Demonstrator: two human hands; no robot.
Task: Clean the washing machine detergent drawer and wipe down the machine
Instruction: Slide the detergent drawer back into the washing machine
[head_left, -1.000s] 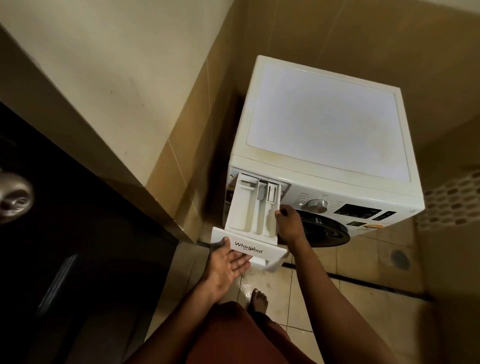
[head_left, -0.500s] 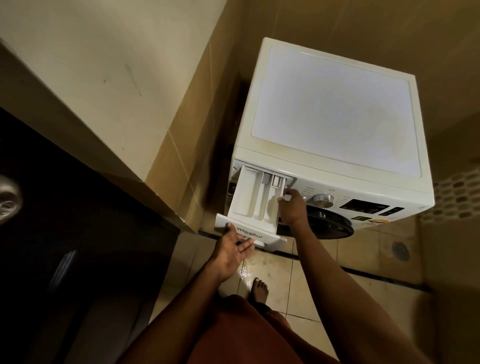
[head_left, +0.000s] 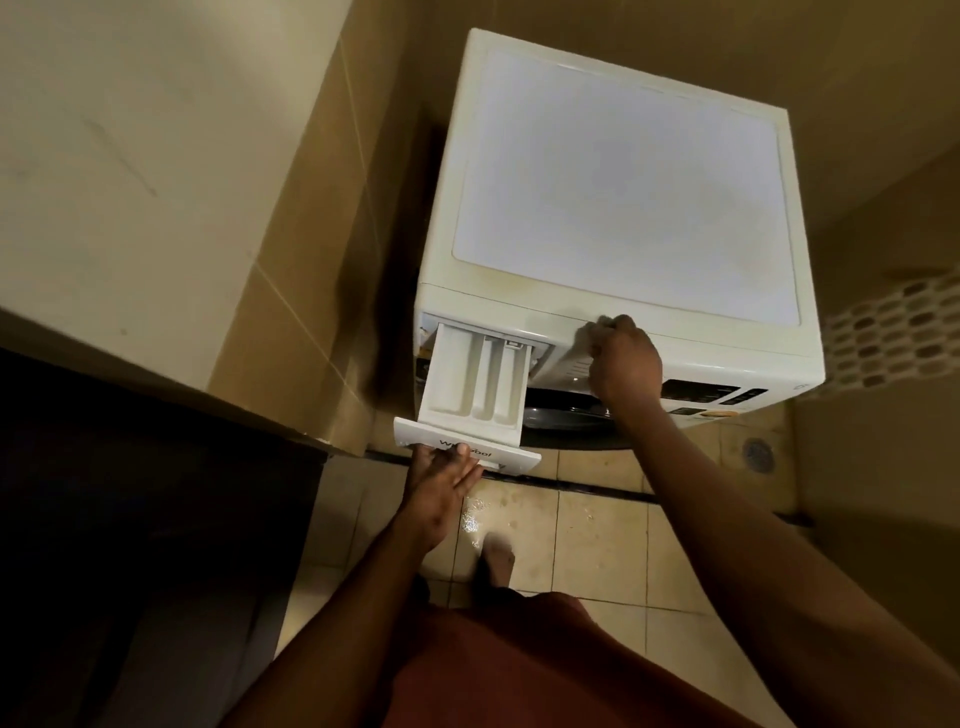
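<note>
Detergent drawer (head_left: 475, 379) is drawn far out of the washing machine (head_left: 623, 208), left hand (head_left: 441, 483) straight-fingered under its front panel, right hand (head_left: 623, 364) curled, apparently empty, bracing the machine's front edge; judgement: support underneath, draw straight, don't twist.

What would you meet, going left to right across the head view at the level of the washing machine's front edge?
Tiled wall → detergent drawer → right hand → display panel → honeycomb tile strip.
</note>
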